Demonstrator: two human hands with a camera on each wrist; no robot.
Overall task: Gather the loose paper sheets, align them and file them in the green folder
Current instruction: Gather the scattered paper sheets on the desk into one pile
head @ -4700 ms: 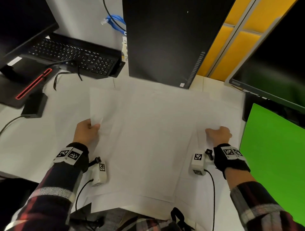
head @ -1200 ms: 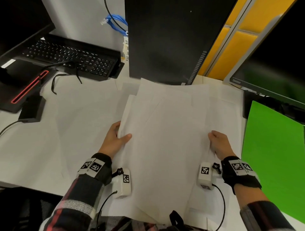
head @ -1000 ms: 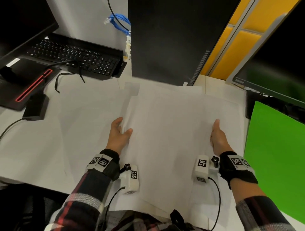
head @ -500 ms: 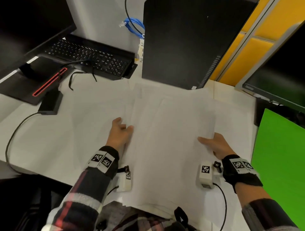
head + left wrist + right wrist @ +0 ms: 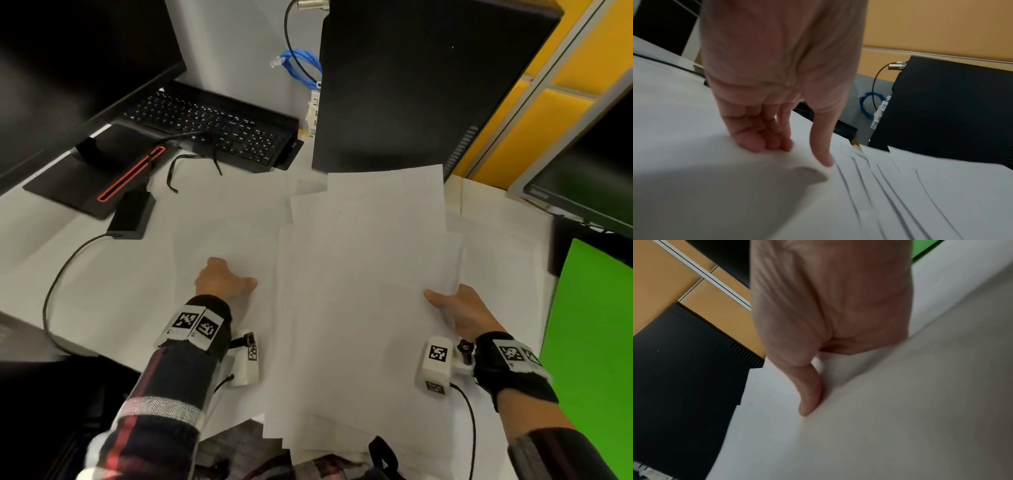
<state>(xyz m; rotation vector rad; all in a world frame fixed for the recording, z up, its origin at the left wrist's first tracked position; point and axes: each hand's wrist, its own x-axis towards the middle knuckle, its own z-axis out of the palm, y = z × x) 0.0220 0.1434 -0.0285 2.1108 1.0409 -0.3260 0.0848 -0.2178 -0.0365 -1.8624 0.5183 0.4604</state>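
A loose, uneven stack of white paper sheets (image 5: 359, 291) lies in the middle of the desk and overhangs its near edge. My right hand (image 5: 445, 305) grips the stack's right edge, thumb on top and fingers hidden under it; the right wrist view shows that thumb (image 5: 812, 395) pressed on the stack (image 5: 859, 434). My left hand (image 5: 222, 281) is off the stack, on a separate loose sheet (image 5: 219, 236) to its left. In the left wrist view, its straight fingertips (image 5: 760, 146) and thumb press this sheet (image 5: 694, 178), which buckles beside them. The green folder (image 5: 592, 342) lies flat at the right.
More sheets (image 5: 507, 274) lie under the stack toward the folder. A black computer tower (image 5: 411, 85) stands just behind the papers. A keyboard (image 5: 212, 126), a monitor base with a red stripe (image 5: 102, 171) and a black adapter (image 5: 132, 216) with its cable sit at the left. A monitor (image 5: 582, 185) stands behind the folder.
My left hand has let go of the stack's left edge and moved left onto a loose sheet. My right hand went from a flat edge-on push to gripping the stack.
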